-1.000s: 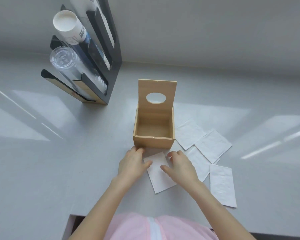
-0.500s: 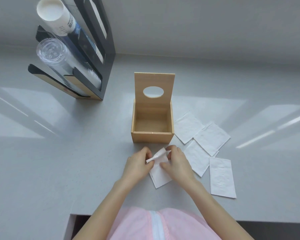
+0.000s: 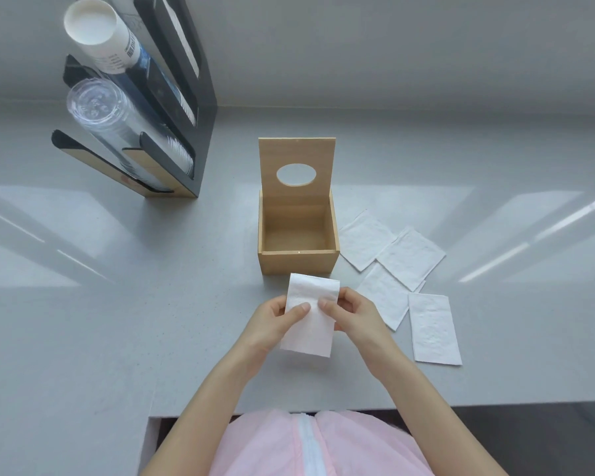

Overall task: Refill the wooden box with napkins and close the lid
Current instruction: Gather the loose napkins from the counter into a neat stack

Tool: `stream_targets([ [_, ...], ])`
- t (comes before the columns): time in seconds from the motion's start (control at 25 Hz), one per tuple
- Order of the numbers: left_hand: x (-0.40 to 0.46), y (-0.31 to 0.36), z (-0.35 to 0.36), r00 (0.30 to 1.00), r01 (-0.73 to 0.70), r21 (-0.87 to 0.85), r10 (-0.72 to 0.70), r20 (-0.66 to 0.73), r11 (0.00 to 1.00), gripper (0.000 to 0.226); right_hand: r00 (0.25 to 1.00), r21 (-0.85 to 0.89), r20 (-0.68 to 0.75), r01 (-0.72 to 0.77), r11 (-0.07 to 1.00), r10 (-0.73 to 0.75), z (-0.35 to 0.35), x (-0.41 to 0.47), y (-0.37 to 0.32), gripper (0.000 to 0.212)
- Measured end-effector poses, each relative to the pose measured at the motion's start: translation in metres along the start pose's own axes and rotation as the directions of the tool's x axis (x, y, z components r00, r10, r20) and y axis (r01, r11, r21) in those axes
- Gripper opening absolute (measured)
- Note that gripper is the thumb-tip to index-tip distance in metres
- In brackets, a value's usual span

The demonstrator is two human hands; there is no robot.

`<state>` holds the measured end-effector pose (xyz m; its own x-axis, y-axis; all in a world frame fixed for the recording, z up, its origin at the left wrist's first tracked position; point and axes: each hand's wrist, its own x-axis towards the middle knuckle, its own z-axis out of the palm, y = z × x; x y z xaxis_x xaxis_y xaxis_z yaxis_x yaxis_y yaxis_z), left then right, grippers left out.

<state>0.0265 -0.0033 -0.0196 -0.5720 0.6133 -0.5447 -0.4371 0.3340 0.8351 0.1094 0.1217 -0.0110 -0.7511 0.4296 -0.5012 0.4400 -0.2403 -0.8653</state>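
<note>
Half a second ago the napkin [image 3: 310, 317] lay partly on the counter [image 3: 152, 321] with one corner being peeled up; it is now lifted clear, held just below centre frame. The left hand [image 3: 272, 321] and right hand [image 3: 349, 316] each pinch a side edge, thumbs pressed on its face, fingers behind. It hangs as a folded rectangle, its upper edge just in front of the wooden box [image 3: 298, 261], which sits at frame centre, empty. The lid [image 3: 296, 166] stands upright behind the cavity, oval hole showing. Four more napkins [image 3: 397, 266] lie loose at right of centre, beside the box. Filling has barely begun: this first sheet looks ready to drop in, and the lid stays open until the rest follow.
</note>
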Motion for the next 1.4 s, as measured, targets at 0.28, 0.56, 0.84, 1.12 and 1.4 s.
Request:
stream_targets([
  [0.28, -0.003, -0.003, 0.008, 0.993, -0.008, -0.005, 0.007, -0.114, 1.0, 0.017, 0.995, -0.124, -0.084, 0.034, 0.992, -0.045, -0.025, -0.013, 0.001, 0.011],
  [0.56, 0.0, 0.001, 0.055, 0.983, 0.015, -0.072, -0.028, -0.182, 0.997, 0.014, 0.979, -0.429, -0.147, 0.065, 0.901, -0.141, -0.11, -0.007, -0.008, 0.01],
  [0.84, 0.009, -0.008, 0.102, 0.958, 0.023, -0.124, -0.057, -0.279, 0.992, 0.021, 0.988, -0.833, -0.026, 0.064, 0.55, -0.154, -0.166, 0.019, 0.009, 0.04],
  [1.12, 0.019, -0.012, 0.14, 0.938, -0.003, -0.182, -0.06, -0.34, 0.983, 0.02, 0.994, -0.889, 0.009, 0.057, 0.455, -0.106, -0.177, 0.031, 0.014, 0.054],
  [1.4, 0.028, -0.007, 0.154, 0.93, -0.006, -0.138, -0.045, -0.365, 0.99, 0.018, 0.997, -0.878, 0.032, 0.059, 0.475, -0.064, -0.185, 0.036, 0.012, 0.029],
])
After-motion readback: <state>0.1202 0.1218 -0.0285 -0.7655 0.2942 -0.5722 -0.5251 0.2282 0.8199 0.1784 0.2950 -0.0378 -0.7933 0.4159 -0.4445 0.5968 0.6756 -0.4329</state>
